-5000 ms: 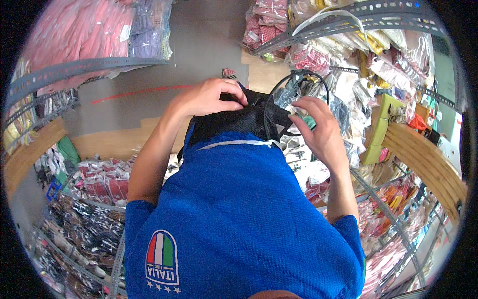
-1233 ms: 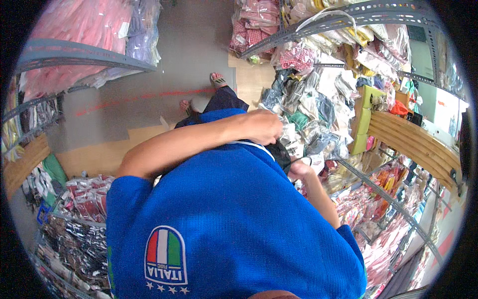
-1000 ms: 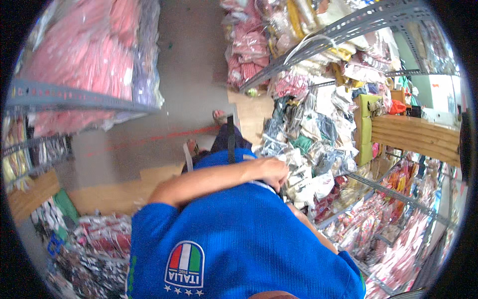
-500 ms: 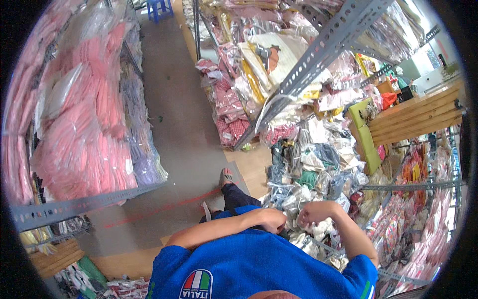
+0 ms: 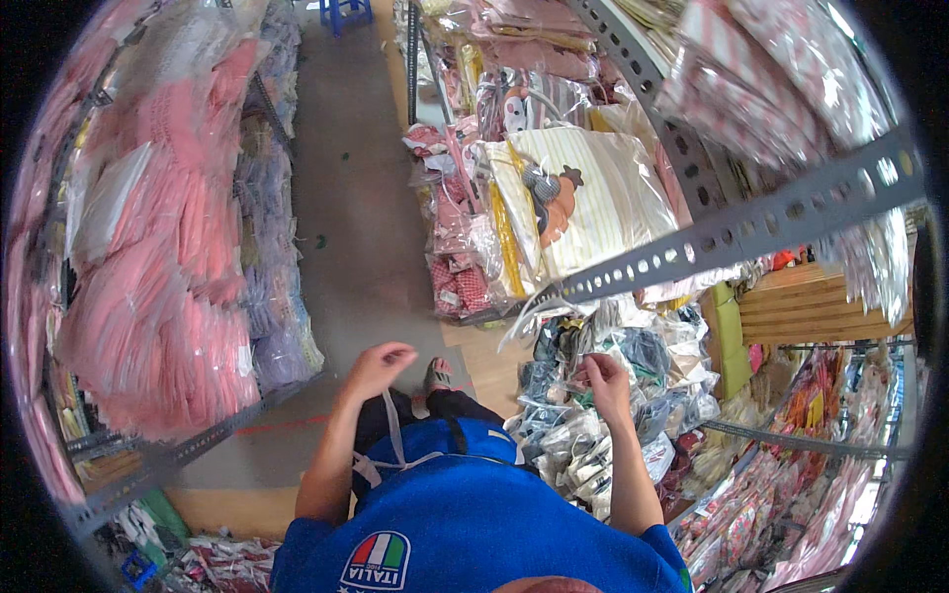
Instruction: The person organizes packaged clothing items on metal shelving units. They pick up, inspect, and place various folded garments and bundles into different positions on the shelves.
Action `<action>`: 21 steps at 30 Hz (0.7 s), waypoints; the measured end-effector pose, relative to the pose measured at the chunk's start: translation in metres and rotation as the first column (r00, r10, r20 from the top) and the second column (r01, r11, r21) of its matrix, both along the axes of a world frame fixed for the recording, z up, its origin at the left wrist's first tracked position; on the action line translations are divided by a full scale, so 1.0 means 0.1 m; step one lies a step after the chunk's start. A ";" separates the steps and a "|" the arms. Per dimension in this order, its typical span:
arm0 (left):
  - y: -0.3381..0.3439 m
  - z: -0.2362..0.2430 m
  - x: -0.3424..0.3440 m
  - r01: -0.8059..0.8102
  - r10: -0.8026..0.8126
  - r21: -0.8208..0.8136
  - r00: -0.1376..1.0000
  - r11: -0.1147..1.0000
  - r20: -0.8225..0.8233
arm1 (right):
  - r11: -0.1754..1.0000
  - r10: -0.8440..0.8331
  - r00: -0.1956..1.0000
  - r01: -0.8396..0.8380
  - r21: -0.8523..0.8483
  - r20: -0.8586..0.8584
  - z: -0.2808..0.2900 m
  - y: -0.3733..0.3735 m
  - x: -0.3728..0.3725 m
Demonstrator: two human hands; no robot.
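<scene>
My left hand [image 5: 384, 368] is raised in front of my waist on the left, its fingers drawn together. A pale fabric strap [image 5: 394, 427] hangs from under it down to the pale band [image 5: 420, 461] around my waist; the point of grip is partly hidden by the hand. On the other side, my right hand [image 5: 605, 383] is held up with loosely bent fingers slightly apart and nothing visible in them. Beneath and beyond that hand lies a pile of bagged dark, green and white garments [image 5: 633, 366].
Bagged pink clothes [image 5: 168, 296] fill a rack on the left. A grey perforated metal bar [image 5: 741, 237] crosses at right, close by a bagged striped garment [image 5: 603, 203]. The grey aisle floor [image 5: 351, 198] runs toward a blue stool [image 5: 346, 15]. A wooden tabletop [image 5: 820, 306] stands right.
My hands were close together before my chest and have moved apart, left hand to the left and forward, right hand slightly forward. The strap now stretches up to my left hand. My view has shifted.
</scene>
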State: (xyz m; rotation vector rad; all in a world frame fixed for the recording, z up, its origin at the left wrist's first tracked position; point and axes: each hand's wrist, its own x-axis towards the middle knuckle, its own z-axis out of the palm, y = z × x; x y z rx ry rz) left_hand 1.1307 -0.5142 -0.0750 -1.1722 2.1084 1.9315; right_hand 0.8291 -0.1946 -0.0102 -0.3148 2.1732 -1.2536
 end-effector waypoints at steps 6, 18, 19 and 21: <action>-0.73 -0.51 0.07 -0.244 0.247 0.080 0.968 0.967 -0.037 | 0.913 -0.327 0.928 0.262 -0.312 -0.179 0.32 -0.55 -0.08; -2.53 0.42 -2.55 -0.030 -0.061 -0.156 0.837 0.987 -0.544 | 0.669 -0.741 0.380 0.347 -0.657 -0.554 1.47 -2.27 0.14; -2.61 0.73 -2.79 0.012 -0.113 -0.195 0.851 0.981 -0.513 | 0.588 -0.808 0.341 0.404 -0.701 -0.481 1.53 -2.38 0.15; -2.69 1.05 -3.34 -0.030 -0.196 -0.366 0.802 0.930 -0.565 | 0.552 -0.832 0.271 0.485 -0.678 -0.484 1.46 -2.32 0.11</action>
